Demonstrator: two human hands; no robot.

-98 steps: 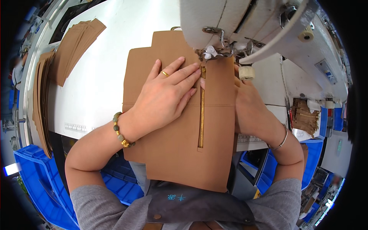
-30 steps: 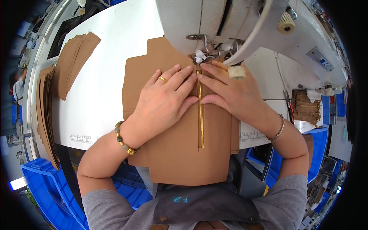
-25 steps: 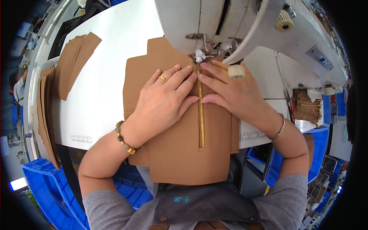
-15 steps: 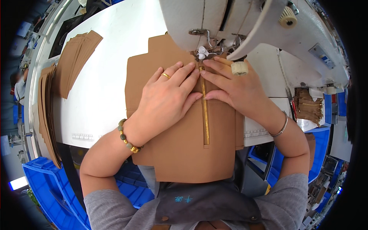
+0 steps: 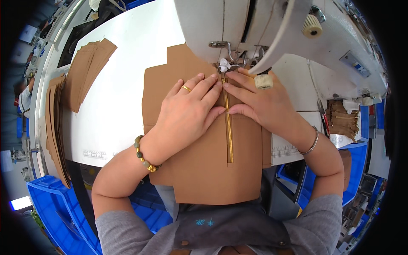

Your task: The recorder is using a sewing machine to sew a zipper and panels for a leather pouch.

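A brown fabric or leather-like panel (image 5: 212, 178) with cut-out corners lies under the head of a white sewing machine (image 5: 204, 25), its near end hanging past the table edge. A gold metal zipper (image 5: 230, 140) runs lengthwise in a slot in the panel. My left hand (image 5: 187, 108) rests flat left of the zipper, fingers stretched toward the presser foot (image 5: 224, 66). Flat on the other side lies my right hand (image 5: 259, 100), fingertips close to the foot. Both thumbs press down beside the zipper, almost meeting. Neither hand grips anything. The needle point is too small to make out.
Brown cut pieces (image 5: 87, 72) fan out on the white table (image 5: 114, 97) at left, beside another stack (image 5: 54, 127) at its edge. At right are a bundle of small brown pieces (image 5: 342, 121) and red-handled scissors (image 5: 325, 121). Blue bins (image 5: 59, 212) stand below.
The whole view has shifted slightly, table and machine included. Both hands stay flat on the panel by the zipper; their place relative to the presser foot looks nearly the same.
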